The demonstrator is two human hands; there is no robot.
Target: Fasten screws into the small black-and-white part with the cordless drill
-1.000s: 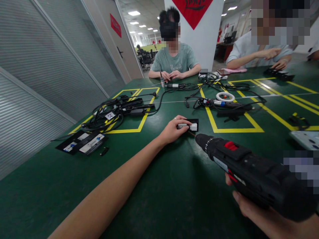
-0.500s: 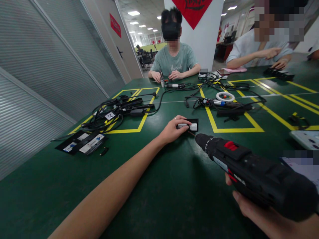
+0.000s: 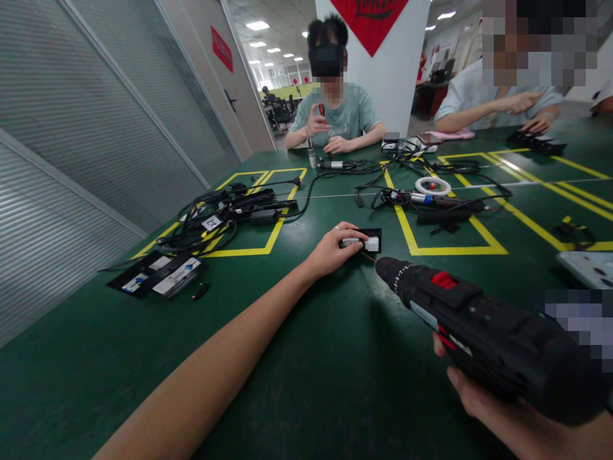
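Note:
A black power drill (image 3: 479, 319) with red buttons is in my right hand (image 3: 483, 396), whose fingers wrap round its handle below the body. The drill points left and away from me, its thin bit reaching the near edge of a small black plate (image 3: 377, 232). On that plate sits a white block (image 3: 371, 244). My left hand (image 3: 335, 248) presses on the plate with its fingers bent over the white block, gripping it. The exact contact of the bit tip is too small to tell.
Black cables and devices (image 3: 258, 207) lie at the left, near two flat panels (image 3: 175, 276). A white ring (image 3: 432, 186) and tools lie right of centre. Across the green table (image 3: 287, 383) sits a person (image 3: 332, 115) holding a red-handled tool; another person (image 3: 498, 102) is at the right.
The person across the table has raised one hand with the red-handled tool. My hands, the drill and the plate have not visibly moved.

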